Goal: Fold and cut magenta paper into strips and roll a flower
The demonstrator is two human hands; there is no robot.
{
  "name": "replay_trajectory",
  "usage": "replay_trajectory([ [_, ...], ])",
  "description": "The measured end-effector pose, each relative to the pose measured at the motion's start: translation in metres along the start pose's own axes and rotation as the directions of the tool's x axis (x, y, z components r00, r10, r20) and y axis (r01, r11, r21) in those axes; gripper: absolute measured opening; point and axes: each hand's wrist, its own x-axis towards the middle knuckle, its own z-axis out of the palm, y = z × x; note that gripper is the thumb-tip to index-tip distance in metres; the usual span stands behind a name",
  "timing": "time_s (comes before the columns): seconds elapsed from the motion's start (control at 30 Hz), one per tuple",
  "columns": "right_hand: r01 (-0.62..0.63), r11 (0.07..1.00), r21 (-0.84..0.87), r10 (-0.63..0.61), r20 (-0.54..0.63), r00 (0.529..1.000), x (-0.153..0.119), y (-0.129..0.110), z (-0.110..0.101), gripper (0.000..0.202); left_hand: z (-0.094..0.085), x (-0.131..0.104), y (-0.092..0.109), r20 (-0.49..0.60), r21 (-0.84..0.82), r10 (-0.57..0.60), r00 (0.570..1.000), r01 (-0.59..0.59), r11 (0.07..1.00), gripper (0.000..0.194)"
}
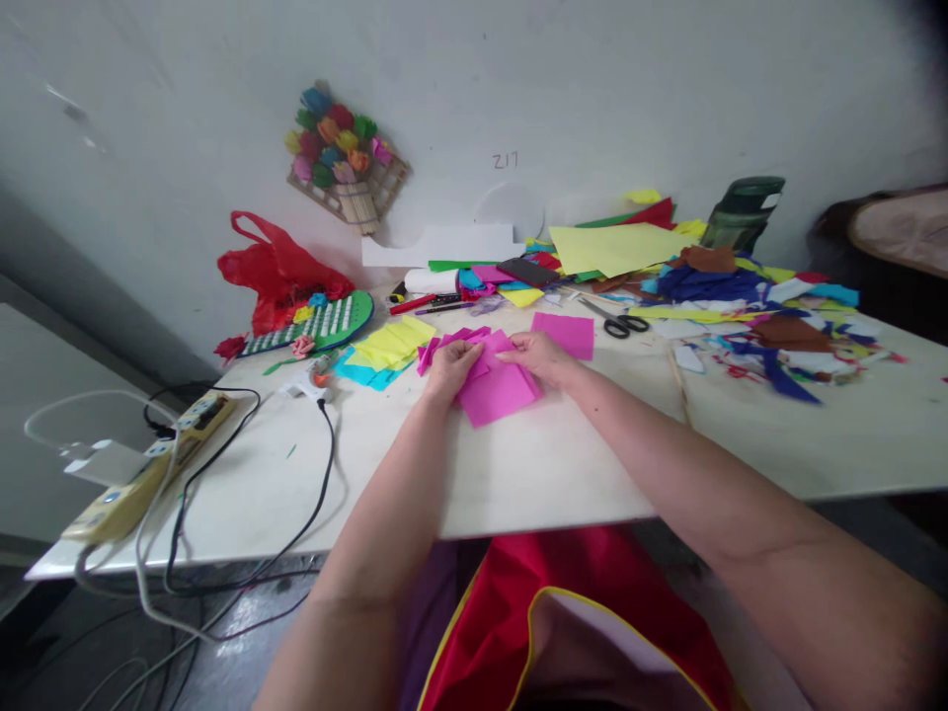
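Note:
My left hand (pixel 453 367) and my right hand (pixel 539 357) meet over the middle of the table, each pinching a piece of pink paper (pixel 498 367) between thumb and fingers. Under it lies a larger pink square (pixel 498 397), flat on the table. Folded pink pieces show just behind my left hand. Another pink square (pixel 564 336) lies behind my right hand. To the left of my left hand, yellow paper (pixel 392 343) rests over blue paper (pixel 364 372).
Black scissors (pixel 626 324) and a thin stick (pixel 679 385) lie right of centre. Paper scraps (pixel 792 341) spread at the right, near a green bottle (pixel 743 213). At the left are a glue gun (pixel 307 382), a power strip (pixel 148 474), cables and a red bag (pixel 277 267).

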Motion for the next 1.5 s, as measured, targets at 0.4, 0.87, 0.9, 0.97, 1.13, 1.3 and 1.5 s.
replay_trajectory([
  [0.4,0.031,0.998,-0.051,-0.033,-0.036,0.999,0.0014,0.0012,-0.0019,0.021,0.0008,0.0001,0.0045,-0.007,-0.132,-0.105,0.994,0.103,0.986,0.036],
  [0.87,0.047,0.996,-0.074,-0.054,-0.094,0.994,-0.0026,-0.0058,-0.0011,0.026,-0.0013,0.0003,0.0023,0.061,-0.236,-0.163,0.985,0.173,0.956,0.028],
  [0.9,0.052,0.996,-0.079,-0.060,-0.095,0.994,-0.0023,-0.0055,-0.0013,0.026,-0.0015,0.0005,0.0016,0.059,-0.231,-0.162,0.985,0.172,0.958,0.027],
  [0.97,0.062,0.994,-0.096,-0.071,-0.100,0.992,-0.0018,-0.0048,-0.0016,0.025,-0.0016,0.0012,-0.0001,0.052,-0.227,-0.155,0.987,0.163,0.960,0.027],
  [1.13,0.064,0.994,-0.087,-0.072,-0.090,0.993,-0.0025,-0.0048,-0.0017,0.022,-0.0007,0.0033,-0.0037,0.044,-0.253,-0.129,0.991,0.136,0.958,0.026],
  [1.3,0.065,0.996,-0.065,-0.070,-0.074,0.995,-0.0018,-0.0038,-0.0016,0.027,-0.0003,0.0031,-0.0026,0.021,-0.244,-0.124,0.992,0.125,0.962,0.024],
  [1.5,0.156,0.984,-0.080,-0.162,-0.072,0.984,0.0031,0.0013,-0.0026,0.028,-0.0004,0.0030,-0.0015,-0.008,-0.242,-0.119,0.993,0.114,0.964,0.023],
])
